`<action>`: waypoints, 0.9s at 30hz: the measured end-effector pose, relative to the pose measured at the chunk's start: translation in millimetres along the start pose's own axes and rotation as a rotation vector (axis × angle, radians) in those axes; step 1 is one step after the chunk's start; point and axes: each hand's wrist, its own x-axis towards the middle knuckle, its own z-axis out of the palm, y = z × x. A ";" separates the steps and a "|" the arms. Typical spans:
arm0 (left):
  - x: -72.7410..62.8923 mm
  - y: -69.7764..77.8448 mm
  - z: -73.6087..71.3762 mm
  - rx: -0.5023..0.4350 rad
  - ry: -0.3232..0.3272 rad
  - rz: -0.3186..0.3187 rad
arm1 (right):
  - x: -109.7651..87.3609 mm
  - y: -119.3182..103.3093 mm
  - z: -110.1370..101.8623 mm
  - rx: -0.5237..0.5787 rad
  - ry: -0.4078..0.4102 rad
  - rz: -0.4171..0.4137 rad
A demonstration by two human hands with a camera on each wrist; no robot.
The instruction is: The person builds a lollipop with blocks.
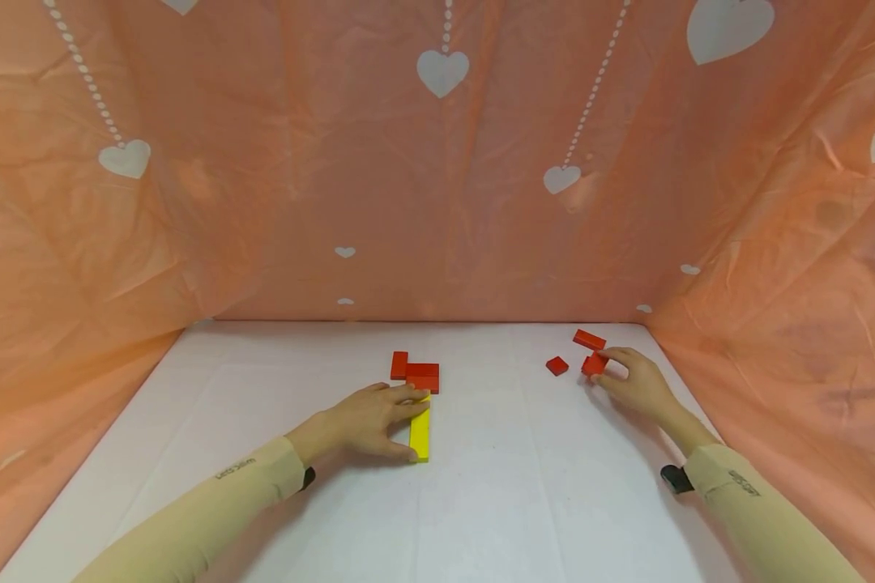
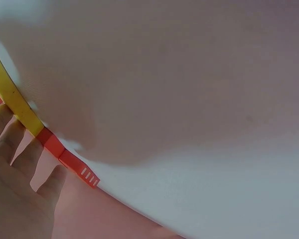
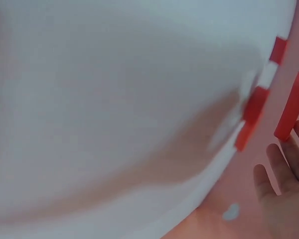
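Note:
My left hand [image 1: 375, 417] lies over a long yellow block [image 1: 420, 437], its thumb by the near end. The straight fingers reach the far end, beside the red blocks [image 1: 424, 371]. In the left wrist view, fingertips rest along the side of the yellow block [image 2: 15, 102] and the adjoining red block [image 2: 52, 144]. On the right, my right hand [image 1: 636, 385] pinches a red block [image 1: 598, 362] between thumb and fingers. The right wrist view shows this held block [image 3: 290, 109] raised above the table, with other red blocks [image 3: 256, 103] lying beyond it.
A small red block [image 1: 557, 366] lies left of the right hand, and a longer one [image 1: 590, 338] behind it. Another red block [image 1: 399, 365] stands at the left of the red group. Orange-pink cloth [image 1: 437, 202] walls the white table [image 1: 496, 502] at the back and sides.

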 end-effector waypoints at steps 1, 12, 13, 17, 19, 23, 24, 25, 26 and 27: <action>-0.3 0.1 -0.2 -0.001 -0.001 -0.001 | 1.7 -3.5 1.2 0.001 0.011 -0.017; 0.5 -0.1 -0.9 -0.013 -0.014 -0.009 | 22.7 -47.5 21.3 0.031 0.042 -0.170; 0.4 -0.1 -0.8 -0.014 -0.013 -0.009 | 25.0 -51.4 23.6 0.038 0.042 -0.182; -0.8 0.0 -1.2 -0.016 -0.015 -0.010 | 33.8 -68.1 32.1 0.066 0.031 -0.209; -1.1 -0.4 -1.1 -0.011 -0.013 -0.009 | 39.0 -75.2 36.9 0.073 0.022 -0.224; -1.5 -1.0 -0.4 -0.006 -0.007 -0.004 | 48.6 -89.1 47.6 0.082 0.002 -0.252; -1.6 -1.3 0.0 -0.002 -0.003 -0.002 | 51.1 -92.4 50.6 0.082 -0.001 -0.264; -1.6 -1.3 0.2 -0.003 -0.002 0.000 | 53.5 -95.6 53.6 0.082 -0.004 -0.274; -1.7 -1.2 0.2 -0.004 -0.002 0.001 | 55.5 -98.9 56.5 0.084 -0.008 -0.283; -1.6 -1.2 0.3 -0.001 -0.002 0.002 | 57.7 -102.0 59.3 0.090 -0.012 -0.293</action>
